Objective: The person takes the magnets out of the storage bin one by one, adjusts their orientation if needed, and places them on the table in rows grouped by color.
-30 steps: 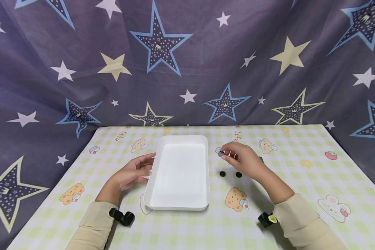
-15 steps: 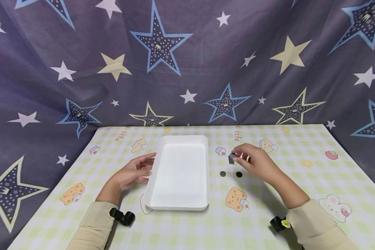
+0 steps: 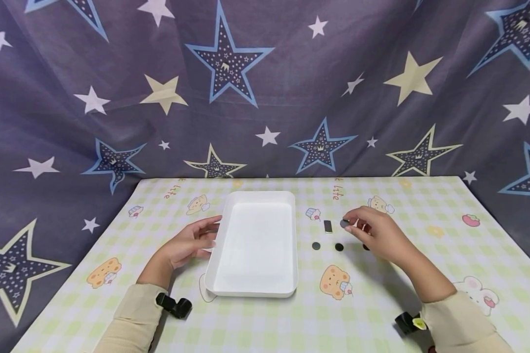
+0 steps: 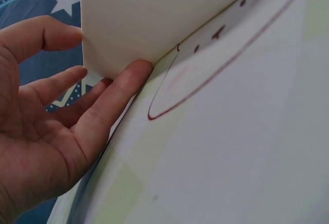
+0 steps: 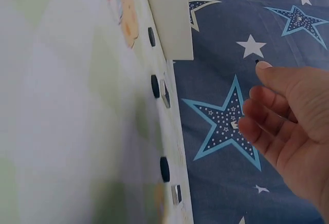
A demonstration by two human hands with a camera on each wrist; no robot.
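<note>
My right hand pinches a small dark grey disc between thumb and fingertips, over the right part of the table. In the right wrist view only a dark sliver of it shows at the thumb tip. My left hand lies against the left wall of a white rectangular tray, its fingertips touching the side, as the left wrist view confirms. Just left of the held disc is a small dark rectangular piece with a silvery edge. Nearer me lie a disc, a second disc and a third, partly hidden disc.
A second rectangular piece shows in the right wrist view, screened by the right hand in the head view. Beneath everything spreads a green-checked tablecloth with printed cartoons. A star-patterned curtain hangs behind the table's far edge.
My right hand has carried the disc rightward, away from the printed cupcake. The rectangular piece and the third disc have come into sight from behind it. The left hand and tray have stayed put.
</note>
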